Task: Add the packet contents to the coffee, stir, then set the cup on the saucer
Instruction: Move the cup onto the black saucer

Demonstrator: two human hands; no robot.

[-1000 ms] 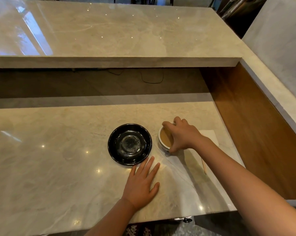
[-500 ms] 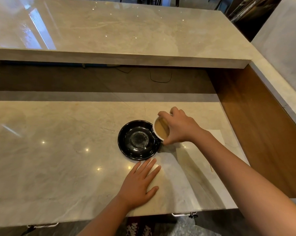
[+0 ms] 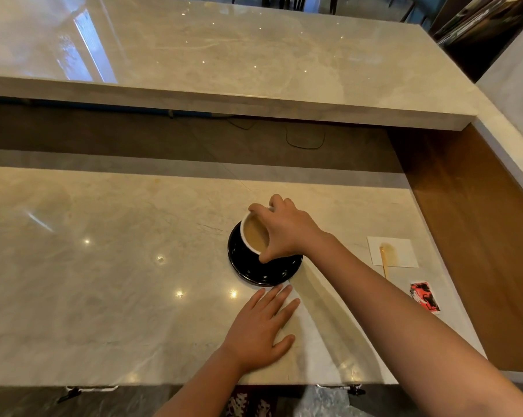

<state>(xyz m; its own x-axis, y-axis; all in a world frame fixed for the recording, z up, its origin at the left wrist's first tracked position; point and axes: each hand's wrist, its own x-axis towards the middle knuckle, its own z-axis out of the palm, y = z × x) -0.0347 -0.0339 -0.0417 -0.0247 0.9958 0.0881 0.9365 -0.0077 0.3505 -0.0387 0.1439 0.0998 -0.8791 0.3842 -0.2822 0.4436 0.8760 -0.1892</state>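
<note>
Black saucer [image 3: 266,270] bears the cup [image 3: 249,236] in the right hand's [image 3: 287,233] grip; left hand [image 3: 260,329] flat, released.

One head view looks steeply down, fairly near, onto the counter [image 3: 103,281].

Two hands, one cup [image 3: 252,236], one saucer [image 3: 254,270], one napkin [image 3: 400,251], one stirrer [image 3: 384,261], one packet [image 3: 424,296]
</note>
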